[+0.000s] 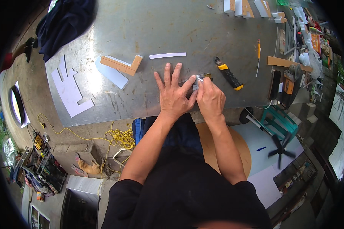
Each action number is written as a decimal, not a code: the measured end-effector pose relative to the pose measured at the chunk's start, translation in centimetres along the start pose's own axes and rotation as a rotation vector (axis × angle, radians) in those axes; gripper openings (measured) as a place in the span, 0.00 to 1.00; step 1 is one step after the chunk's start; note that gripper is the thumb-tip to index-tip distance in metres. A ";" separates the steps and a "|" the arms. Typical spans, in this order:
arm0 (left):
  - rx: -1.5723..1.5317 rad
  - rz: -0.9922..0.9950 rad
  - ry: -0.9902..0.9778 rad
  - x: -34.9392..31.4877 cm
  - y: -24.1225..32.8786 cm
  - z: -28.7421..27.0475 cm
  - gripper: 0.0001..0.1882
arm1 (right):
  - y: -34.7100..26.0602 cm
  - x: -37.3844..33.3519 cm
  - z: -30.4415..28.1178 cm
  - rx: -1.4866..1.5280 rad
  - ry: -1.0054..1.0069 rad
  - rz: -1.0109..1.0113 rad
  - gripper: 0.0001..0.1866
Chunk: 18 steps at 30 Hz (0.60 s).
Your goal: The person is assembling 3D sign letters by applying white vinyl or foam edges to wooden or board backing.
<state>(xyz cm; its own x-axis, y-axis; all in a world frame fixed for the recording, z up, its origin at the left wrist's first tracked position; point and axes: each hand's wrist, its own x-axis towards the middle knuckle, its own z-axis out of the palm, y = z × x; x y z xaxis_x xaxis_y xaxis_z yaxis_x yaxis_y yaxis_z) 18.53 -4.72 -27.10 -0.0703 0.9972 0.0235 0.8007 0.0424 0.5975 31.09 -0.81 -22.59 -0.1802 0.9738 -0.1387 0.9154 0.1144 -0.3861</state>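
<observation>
My left hand (175, 93) lies on the metal table (122, 38) with its fingers spread. Its index fingertip and thumb reach a small pale piece (195, 86) between my two hands. Fingers bent and pinched, my right hand (210, 100) grips something small and whitish right at that piece; the fingers hide most of it. A small yellowish item shows just beyond the right fingertips, too hidden to name. Beyond the left fingers lies a thin white strip (167, 55). To the right of my hands rests a black and yellow utility knife (230, 76), blade end pointing away.
Left on the table are a white cut-out sheet (73, 91) and a brown-faced letter shape (122, 65) over a pale-blue strip. A thin orange-handled tool (258, 51) lies right. Several block letters (244, 8) stand at the far right edge. Yellow cord (120, 136) coils below.
</observation>
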 end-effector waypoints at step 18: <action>-0.002 0.006 0.020 0.0 0.0 0.1 0.22 | 0.0 -0.4 -0.2 -0.009 -0.003 0.009 0.10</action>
<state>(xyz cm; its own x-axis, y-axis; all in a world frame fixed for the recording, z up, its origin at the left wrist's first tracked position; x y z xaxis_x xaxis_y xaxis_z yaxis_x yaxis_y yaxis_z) 18.56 -4.68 -27.15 -0.0770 0.9961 0.0430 0.7998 0.0360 0.5992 31.26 -1.18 -22.41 -0.1732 0.9741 -0.1452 0.9200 0.1074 -0.3769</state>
